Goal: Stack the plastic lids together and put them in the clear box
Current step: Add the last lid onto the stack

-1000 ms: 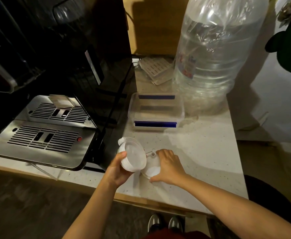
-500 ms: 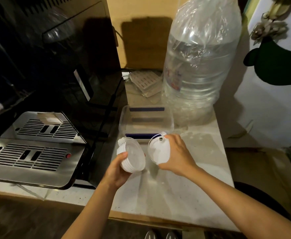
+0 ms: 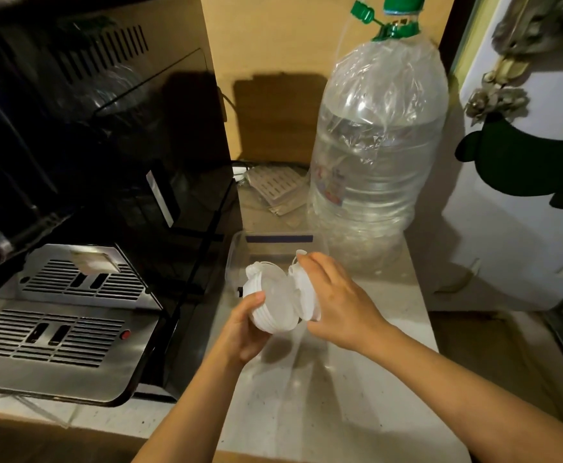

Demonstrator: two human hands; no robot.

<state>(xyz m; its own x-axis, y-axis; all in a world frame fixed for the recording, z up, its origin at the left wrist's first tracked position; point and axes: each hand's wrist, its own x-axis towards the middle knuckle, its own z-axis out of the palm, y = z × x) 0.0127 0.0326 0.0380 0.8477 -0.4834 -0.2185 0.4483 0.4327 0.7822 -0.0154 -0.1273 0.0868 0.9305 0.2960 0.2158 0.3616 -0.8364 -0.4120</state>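
My left hand (image 3: 243,329) grips a stack of several white plastic lids (image 3: 271,302), tilted with their faces toward the right. Pressed against that stack's right side is a single white lid (image 3: 303,292), held on edge by my right hand (image 3: 336,302). Both hands hover above the counter, just in front of the clear box (image 3: 240,252) with a blue clip on its far rim. The hands and lids hide most of the box.
A black coffee machine (image 3: 159,182) with a steel drip tray (image 3: 56,329) fills the left. A large water bottle (image 3: 377,168) wrapped in plastic stands behind the box on the right. Papers (image 3: 273,185) lie at the back. Pale counter (image 3: 323,396) extends toward me.
My right hand lifted a single lid off the counter and brought it left against the stack in my left hand. Both hands rose toward the box.
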